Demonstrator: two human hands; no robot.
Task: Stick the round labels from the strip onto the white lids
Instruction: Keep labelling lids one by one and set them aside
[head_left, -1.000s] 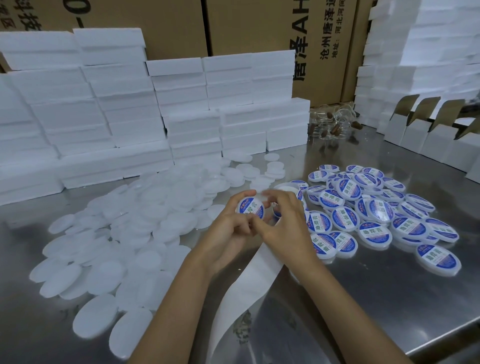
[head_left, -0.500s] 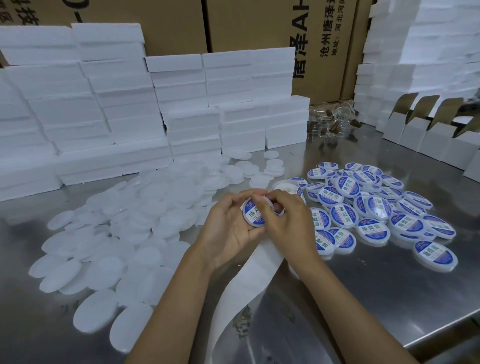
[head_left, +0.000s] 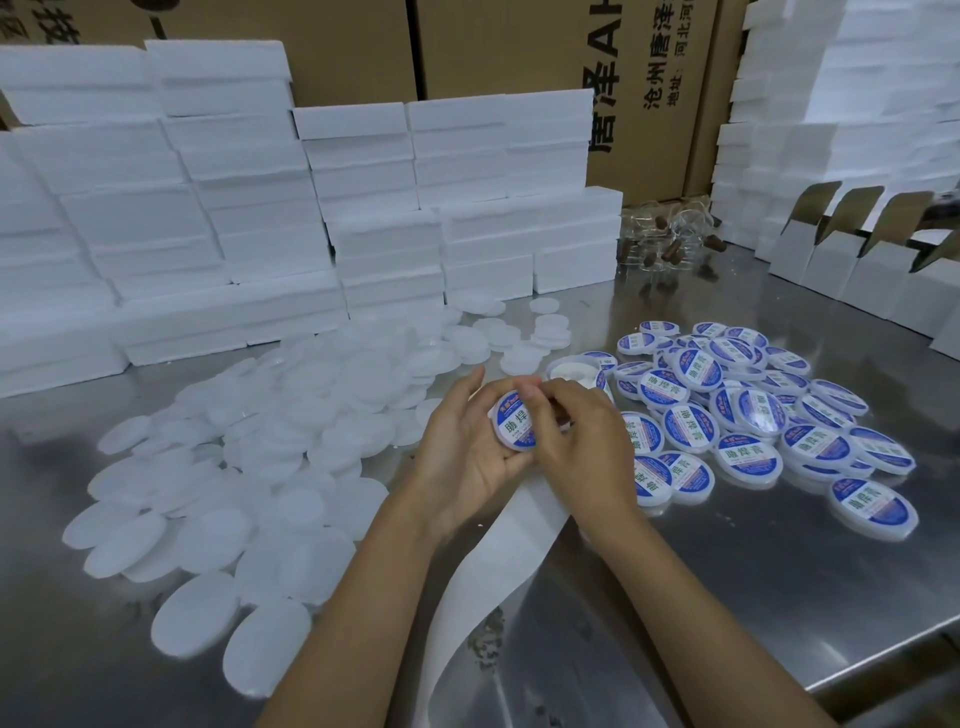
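Nearest me, the white backing strip (head_left: 493, 566) runs from the lower edge up under my hands over the shiny steel counter (head_left: 727, 582). Above it my left hand (head_left: 467, 447) cups a round white lid with a blue-and-white label (head_left: 514, 423), fingers curled behind its rim, palm towards me. My right hand (head_left: 582, 441) lies just right of that lid, thumb and fingertips bent over its right edge, hiding part of the label; I cannot tell if it is fully stuck down. Left of the held lid spreads a heap of plain white lids (head_left: 270, 447); right of it, the labelled lids (head_left: 748, 415). Beyond stand stacked white foam blocks (head_left: 260, 208) and brown cartons (head_left: 519, 47), their print cut off.
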